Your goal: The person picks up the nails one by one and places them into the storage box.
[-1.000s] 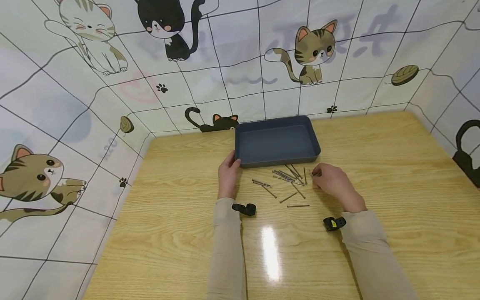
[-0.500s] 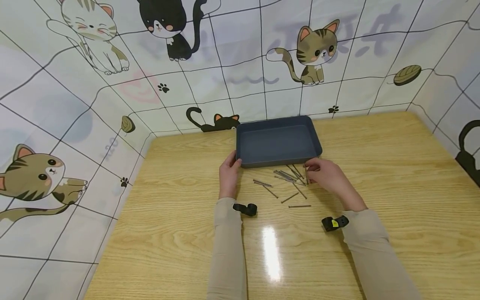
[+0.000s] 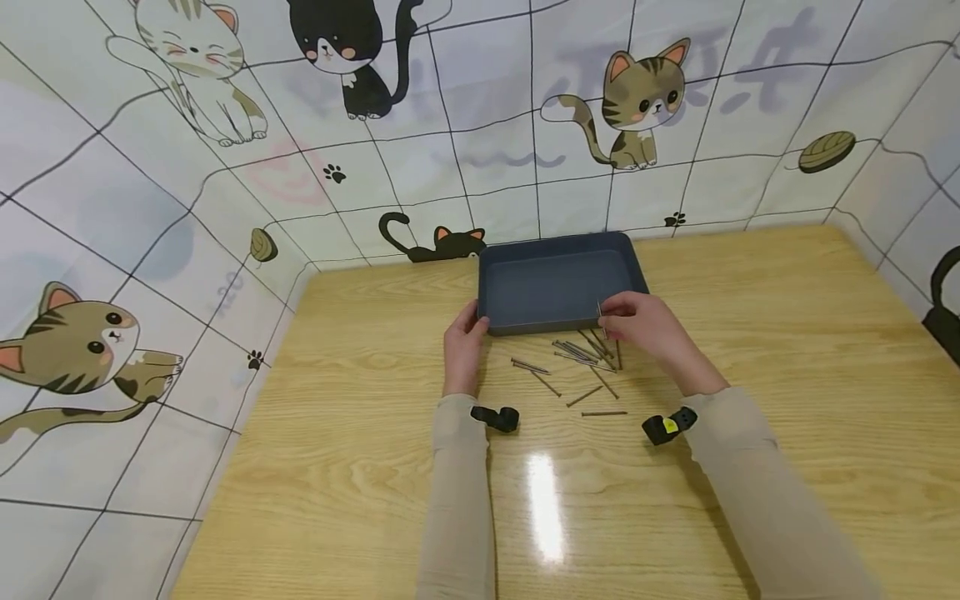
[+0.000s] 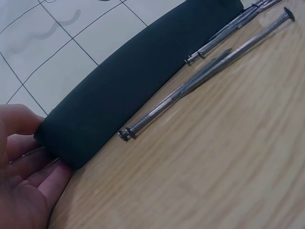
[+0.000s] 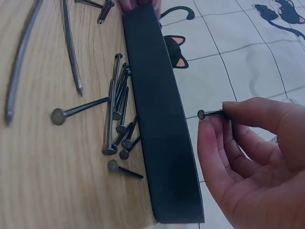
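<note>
A dark blue-grey rectangular tray (image 3: pixel 555 287) stands near the back of the table with nothing lying in it. My left hand (image 3: pixel 462 350) grips its front left corner, thumb on the rim and fingers at the side; the left wrist view shows these fingers (image 4: pixel 28 167) against the tray wall. My right hand (image 3: pixel 648 329) pinches a nail (image 5: pixel 212 113) between thumb and fingertips, at the tray's front right rim. Several loose nails (image 3: pixel 573 352) lie in a heap just in front of the tray, and a few more are scattered nearer the person.
The wooden table (image 3: pixel 337 458) runs up to a cloth backdrop (image 3: pixel 495 158) printed with cats and grid lines, behind and at both sides. Black wrist cameras (image 3: pixel 501 419) are strapped over the sleeves. A bright light reflection lies on the table between the forearms.
My right hand has moved left and away from the person, from the table right of the nails up to the tray's front rim, carrying a nail. The left hand has stayed on the tray.
</note>
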A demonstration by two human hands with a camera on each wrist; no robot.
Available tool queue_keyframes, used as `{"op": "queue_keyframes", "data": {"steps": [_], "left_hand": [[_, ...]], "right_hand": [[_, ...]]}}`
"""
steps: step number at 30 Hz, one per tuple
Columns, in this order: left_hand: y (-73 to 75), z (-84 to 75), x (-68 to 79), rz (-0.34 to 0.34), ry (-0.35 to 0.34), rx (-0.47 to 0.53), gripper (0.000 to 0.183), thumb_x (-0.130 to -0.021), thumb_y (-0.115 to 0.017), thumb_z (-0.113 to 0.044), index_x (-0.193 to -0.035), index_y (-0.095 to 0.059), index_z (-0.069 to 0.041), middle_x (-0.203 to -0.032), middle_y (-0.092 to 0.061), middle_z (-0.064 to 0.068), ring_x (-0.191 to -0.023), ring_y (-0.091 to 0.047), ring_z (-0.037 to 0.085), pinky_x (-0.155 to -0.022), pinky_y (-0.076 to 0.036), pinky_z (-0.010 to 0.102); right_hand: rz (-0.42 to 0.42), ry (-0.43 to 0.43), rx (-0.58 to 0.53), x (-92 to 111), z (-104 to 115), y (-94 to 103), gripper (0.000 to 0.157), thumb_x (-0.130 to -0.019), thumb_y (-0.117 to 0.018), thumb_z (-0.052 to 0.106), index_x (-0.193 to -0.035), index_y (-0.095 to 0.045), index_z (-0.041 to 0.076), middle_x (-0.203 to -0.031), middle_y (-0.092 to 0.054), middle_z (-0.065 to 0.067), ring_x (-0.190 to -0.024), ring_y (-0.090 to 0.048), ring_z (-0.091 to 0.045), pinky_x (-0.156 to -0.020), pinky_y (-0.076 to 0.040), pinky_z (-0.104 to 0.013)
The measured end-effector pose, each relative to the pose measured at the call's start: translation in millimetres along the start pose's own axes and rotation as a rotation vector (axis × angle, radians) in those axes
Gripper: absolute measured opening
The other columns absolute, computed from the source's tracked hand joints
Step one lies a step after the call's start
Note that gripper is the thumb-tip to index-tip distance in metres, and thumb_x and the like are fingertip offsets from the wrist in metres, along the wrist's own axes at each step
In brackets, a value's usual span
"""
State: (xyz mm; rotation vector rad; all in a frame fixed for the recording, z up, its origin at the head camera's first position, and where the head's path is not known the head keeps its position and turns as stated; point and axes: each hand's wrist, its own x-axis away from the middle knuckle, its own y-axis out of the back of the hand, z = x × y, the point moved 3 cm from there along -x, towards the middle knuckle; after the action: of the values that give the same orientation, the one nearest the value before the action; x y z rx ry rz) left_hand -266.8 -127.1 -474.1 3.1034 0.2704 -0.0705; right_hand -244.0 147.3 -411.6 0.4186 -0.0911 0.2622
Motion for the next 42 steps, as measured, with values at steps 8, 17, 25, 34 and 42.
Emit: {"op": "queue_keyframes", "data": {"steps": [8, 17, 25, 34, 42], "left_hand": [[0.8, -6.7, 1.8, -0.004, 0.0, -0.007, 0.043, -0.09, -0.052, -0.01, -0.132, -0.044, -0.005, -0.131, -0.047, 0.007, -0.12, -0.042, 0.016, -0.096, -0.037, 0.03], [3.7, -15.1, 4.7, -0.006, 0.007, -0.009, 0.042, -0.09, -0.052, -0.01, -0.131, -0.045, -0.006, -0.13, -0.047, 0.008, -0.12, -0.042, 0.017, -0.096, -0.036, 0.031], [4.1, -3.8, -1.3, -0.024, -0.009, -0.054, 0.041, -0.09, -0.052, -0.012, -0.13, -0.048, -0.009, -0.129, -0.049, 0.007, -0.118, -0.043, 0.017, -0.095, -0.037, 0.03], [0.2, -33.8, 13.2, -0.008, -0.004, -0.053, 0.041, -0.09, -0.051, -0.006, -0.129, -0.045, 0.001, -0.129, -0.047, 0.016, -0.119, -0.042, 0.025, -0.096, -0.037, 0.034], [-1.1, -32.7, 19.1, -0.007, -0.004, -0.055, 0.041, -0.09, -0.051, -0.008, -0.13, -0.045, -0.002, -0.129, -0.048, 0.013, -0.119, -0.043, 0.023, -0.095, -0.037, 0.032]], "right_hand": [[0.056, -0.005, -0.034, -26, 11, -8.3, 0.04, -0.089, -0.056, 0.018, -0.123, -0.047, -0.002, -0.11, -0.053, -0.017, -0.096, -0.057, -0.032, -0.082, -0.047, -0.041], [0.084, -0.039, -0.14, -52, 24, -17.1, 0.039, -0.089, -0.054, 0.015, -0.124, -0.046, -0.002, -0.115, -0.049, -0.017, -0.101, -0.054, -0.033, -0.085, -0.045, -0.041], [0.103, -0.04, -0.216, -74, 41, -23.7, 0.038, -0.09, -0.051, 0.012, -0.125, -0.044, -0.002, -0.119, -0.047, -0.019, -0.107, -0.048, -0.037, -0.087, -0.044, -0.043], [0.072, -0.081, -0.148, -98, 45, -27.2, 0.039, -0.091, -0.05, 0.01, -0.126, -0.044, -0.005, -0.118, -0.05, -0.022, -0.099, -0.055, -0.032, -0.085, -0.045, -0.042], [0.055, -0.094, -0.026, -109, 32, -20.4, 0.038, -0.09, -0.048, 0.006, -0.125, -0.044, -0.01, -0.114, -0.051, -0.026, -0.096, -0.057, -0.032, -0.081, -0.048, -0.039]]}}
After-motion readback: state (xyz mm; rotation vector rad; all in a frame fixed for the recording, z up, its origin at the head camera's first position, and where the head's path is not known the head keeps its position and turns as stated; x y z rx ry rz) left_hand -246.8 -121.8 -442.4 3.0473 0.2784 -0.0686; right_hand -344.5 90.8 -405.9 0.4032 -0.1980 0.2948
